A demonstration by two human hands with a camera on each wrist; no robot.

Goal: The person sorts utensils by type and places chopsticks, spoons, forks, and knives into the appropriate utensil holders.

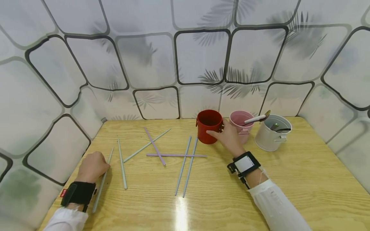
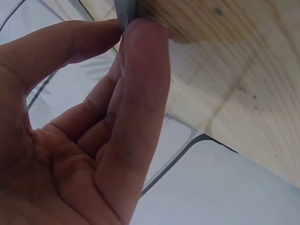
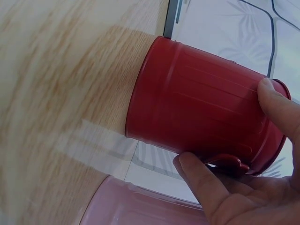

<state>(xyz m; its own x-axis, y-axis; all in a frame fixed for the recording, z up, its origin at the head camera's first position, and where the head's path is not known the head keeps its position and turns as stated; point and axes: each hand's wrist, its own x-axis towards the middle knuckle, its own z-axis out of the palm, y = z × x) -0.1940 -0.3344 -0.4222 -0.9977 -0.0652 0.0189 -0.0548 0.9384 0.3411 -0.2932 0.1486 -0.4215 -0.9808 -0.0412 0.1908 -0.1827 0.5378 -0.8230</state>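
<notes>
My left hand (image 1: 92,167) pinches a pale green chopstick (image 1: 100,192) between thumb and forefinger at the table's left side. In the left wrist view, just a short greyish piece of that chopstick (image 2: 125,11) shows at the fingertips. With thumb and fingers, my right hand (image 1: 229,136) grips the right side of a red bucket (image 1: 204,133), around its side handle. The bucket stands upright at the back of the table. Close to the left hand lie another pale green chopstick (image 1: 122,165) and a slanted one (image 1: 147,145).
Two purple chopsticks (image 1: 176,155) and two blue chopsticks (image 1: 181,166) lie mid-table, some crossing. Right of the red bucket stand a pink bucket (image 1: 244,138) and a white bucket (image 1: 266,138) with spoons and other utensils. Patterned cloth (image 1: 156,61) surrounds the wooden table (image 1: 225,202).
</notes>
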